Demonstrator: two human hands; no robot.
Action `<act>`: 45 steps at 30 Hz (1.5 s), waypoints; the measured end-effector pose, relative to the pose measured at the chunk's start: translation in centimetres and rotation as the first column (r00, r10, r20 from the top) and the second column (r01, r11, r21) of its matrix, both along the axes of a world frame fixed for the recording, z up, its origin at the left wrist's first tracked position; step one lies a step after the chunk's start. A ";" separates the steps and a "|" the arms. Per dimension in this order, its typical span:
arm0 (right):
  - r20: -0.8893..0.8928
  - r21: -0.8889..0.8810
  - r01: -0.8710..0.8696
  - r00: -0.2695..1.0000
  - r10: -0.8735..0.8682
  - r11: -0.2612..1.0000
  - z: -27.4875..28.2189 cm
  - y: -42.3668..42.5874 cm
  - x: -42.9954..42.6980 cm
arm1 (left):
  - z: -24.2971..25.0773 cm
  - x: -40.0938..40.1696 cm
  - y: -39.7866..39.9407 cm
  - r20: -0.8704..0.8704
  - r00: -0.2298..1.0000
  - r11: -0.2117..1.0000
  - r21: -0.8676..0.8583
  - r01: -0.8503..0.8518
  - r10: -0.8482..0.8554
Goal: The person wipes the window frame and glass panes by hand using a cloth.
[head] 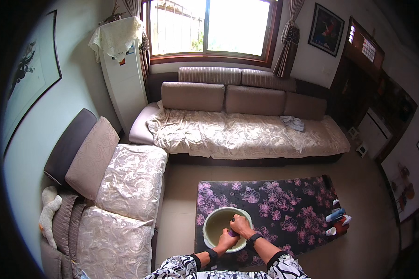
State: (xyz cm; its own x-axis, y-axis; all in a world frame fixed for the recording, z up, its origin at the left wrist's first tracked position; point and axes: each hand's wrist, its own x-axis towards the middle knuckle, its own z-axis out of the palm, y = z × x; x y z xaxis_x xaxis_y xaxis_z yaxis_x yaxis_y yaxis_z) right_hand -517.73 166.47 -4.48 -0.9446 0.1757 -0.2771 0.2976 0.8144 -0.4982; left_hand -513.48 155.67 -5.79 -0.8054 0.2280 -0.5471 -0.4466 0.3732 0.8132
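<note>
Over a white plastic basin (206, 233) of murky water (216, 223), both hands grip one small purple and dark item (233, 233), which looks like a bunched cloth. My left hand (227, 240) is closed around its lower part. Just above and to the right, my right hand (241, 226) grips the upper part, and a dark bit shows by its fingers. Most of the item is hidden inside my fists. The basin stands near the front left of a low table (272, 202) with a black cover printed with pink flowers.
On the table's right end are a blue-capped bottle (334, 215), a red spray bottle (341, 226) and a white paper cup (331, 231). Sofas with patterned covers stand at the back (251, 136) and left (129, 174). A crumpled light cloth (292, 123) lies on the back sofa.
</note>
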 end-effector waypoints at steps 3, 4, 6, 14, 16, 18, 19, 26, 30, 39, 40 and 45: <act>-0.045 0.017 0.025 0.999 -0.024 1.000 -0.5 0.3 0.0 | -0.2 -0.1 0.4 -0.024 1.000 0.999 -0.031 0.009 -0.010; -0.074 0.030 0.034 0.997 -0.031 0.999 -0.6 0.4 0.2 | -0.4 0.0 0.4 -0.020 0.999 0.999 -0.031 0.027 -0.027; -0.068 0.036 0.039 0.997 -0.036 0.999 -0.2 0.5 0.4 | -0.3 0.2 0.6 -0.036 0.999 0.999 -0.026 0.021 -0.022; -0.298 -0.234 0.135 0.933 -0.203 0.963 -2.0 1.7 2.5 | -1.1 0.7 0.5 -0.325 0.939 0.986 -0.152 0.070 -0.116; -0.307 -0.387 0.133 0.914 -0.264 0.912 -2.6 2.5 2.7 | -1.7 1.2 -0.2 -0.560 0.815 0.982 -0.180 0.056 -0.149; -0.206 -0.390 0.249 0.915 -0.347 0.886 -3.6 3.3 3.1 | -1.7 1.5 -0.1 -0.614 0.778 0.986 -0.159 0.046 -0.135; -0.216 -0.395 0.284 0.896 -0.389 0.874 -4.2 3.4 3.6 | -1.2 1.7 0.0 -0.608 0.785 0.990 -0.128 0.052 -0.120; 0.000 -0.716 0.203 0.957 -0.290 0.668 -0.8 2.0 7.1 | 0.5 4.9 -0.3 -0.666 0.738 0.994 -0.076 0.079 -0.110; -0.021 -0.771 0.150 0.965 -0.260 0.619 -3.2 2.2 8.6 | 1.6 6.5 -0.8 -0.672 0.725 0.988 -0.137 0.077 -0.150; 0.144 -0.987 0.160 0.941 -0.306 0.028 -2.1 -0.8 10.4 | 7.4 9.0 -3.3 -0.707 0.670 0.970 -0.226 0.091 -0.227; 0.191 -0.981 0.194 0.933 -0.304 -0.020 -0.7 -1.1 10.2 | 7.1 9.0 -3.7 -0.758 0.622 0.979 -0.177 0.098 -0.199; 0.132 -0.972 0.067 0.949 -0.286 -0.226 0.5 -2.1 9.6 | 9.2 8.3 -6.0 -0.840 0.503 0.979 -0.162 0.123 -0.202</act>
